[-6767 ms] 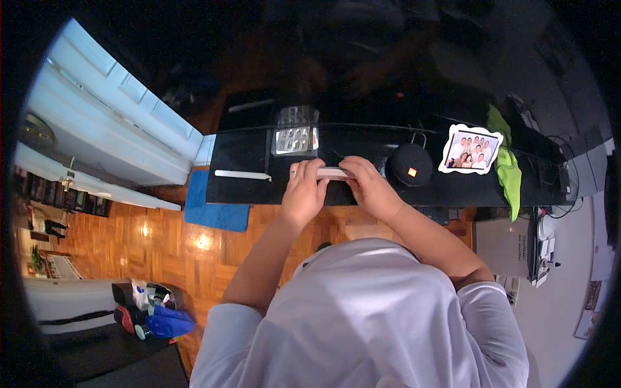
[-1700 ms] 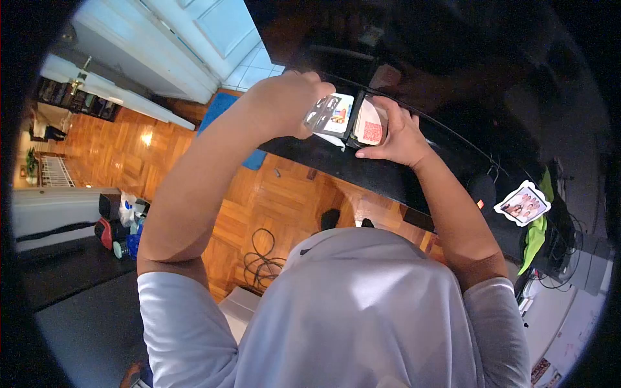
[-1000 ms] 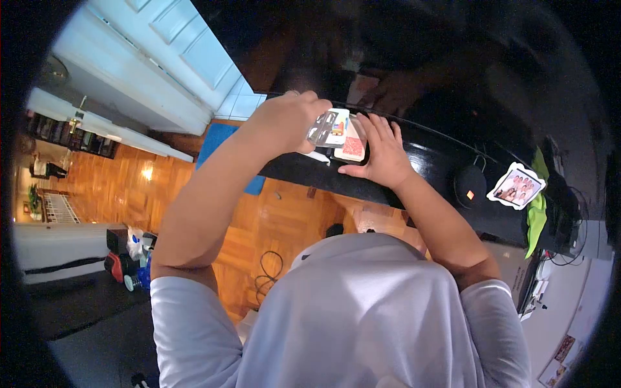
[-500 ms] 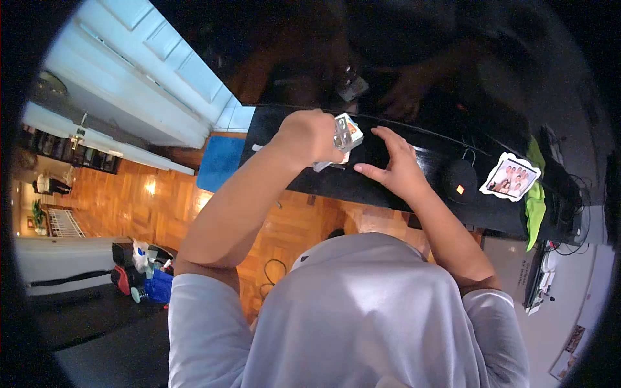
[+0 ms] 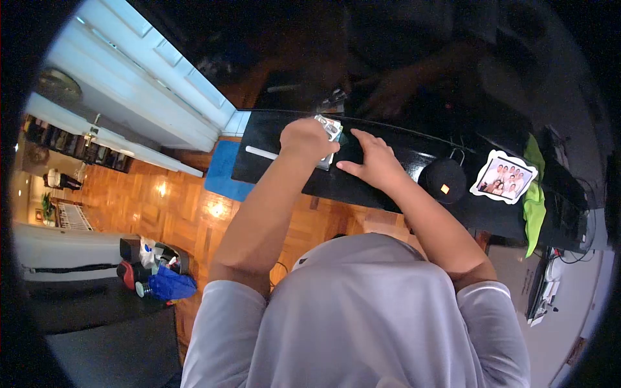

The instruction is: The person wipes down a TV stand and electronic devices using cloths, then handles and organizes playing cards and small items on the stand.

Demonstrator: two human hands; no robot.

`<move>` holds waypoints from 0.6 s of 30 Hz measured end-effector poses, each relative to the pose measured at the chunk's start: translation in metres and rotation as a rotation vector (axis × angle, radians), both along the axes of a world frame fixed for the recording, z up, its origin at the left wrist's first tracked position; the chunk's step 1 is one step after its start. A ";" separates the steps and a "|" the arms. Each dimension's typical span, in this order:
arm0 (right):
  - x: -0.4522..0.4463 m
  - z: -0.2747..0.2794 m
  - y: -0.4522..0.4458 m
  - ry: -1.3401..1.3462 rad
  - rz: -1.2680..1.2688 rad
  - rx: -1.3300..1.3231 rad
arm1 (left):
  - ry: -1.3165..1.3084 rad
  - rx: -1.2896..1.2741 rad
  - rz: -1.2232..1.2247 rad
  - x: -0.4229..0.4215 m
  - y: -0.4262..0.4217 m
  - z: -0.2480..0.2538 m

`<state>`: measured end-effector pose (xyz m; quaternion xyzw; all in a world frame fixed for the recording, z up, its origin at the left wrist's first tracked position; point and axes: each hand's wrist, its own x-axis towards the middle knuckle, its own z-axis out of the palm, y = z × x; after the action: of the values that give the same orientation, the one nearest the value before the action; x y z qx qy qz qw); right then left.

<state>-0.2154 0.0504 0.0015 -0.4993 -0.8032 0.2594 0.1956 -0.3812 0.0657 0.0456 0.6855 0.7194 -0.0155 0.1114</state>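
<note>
My left hand (image 5: 305, 139) is closed on a small stack of flat packs (image 5: 331, 127) at the black tabletop. The stack's upper face looks silvery and clear with coloured print; my fingers cover much of it, and its exact kind cannot be made out. Just right of the stack, my right hand (image 5: 372, 158) is open, thumb and fingers spread, holding nothing. A white stick-like object (image 5: 261, 152) lies left of my left wrist, partly behind the forearm.
A black round object with a metal loop (image 5: 443, 181) sits right of my right hand. Beyond it are a white-framed group photo (image 5: 503, 177) and a green cloth (image 5: 534, 213). A glossy dark panel (image 5: 401, 52) rises behind the black table (image 5: 352, 187). A blue mat (image 5: 226, 169) lies on the wooden floor.
My left hand and the stack have shifted slightly left in view, and my right hand has moved left along with them. The view itself has shifted, showing more of the white stick.
</note>
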 end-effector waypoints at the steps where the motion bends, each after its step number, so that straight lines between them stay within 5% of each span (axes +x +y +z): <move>1: -0.001 -0.002 0.003 0.003 0.005 0.002 | 0.012 0.007 0.028 0.001 -0.001 -0.001; 18: -0.033 -0.008 0.015 -0.117 0.079 0.116 | 0.055 0.116 0.109 -0.014 -0.023 0.018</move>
<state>-0.2481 0.0653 -0.0069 -0.4696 -0.8459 0.1903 0.1664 -0.3952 0.0427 0.0631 0.6499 0.7581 0.0133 0.0524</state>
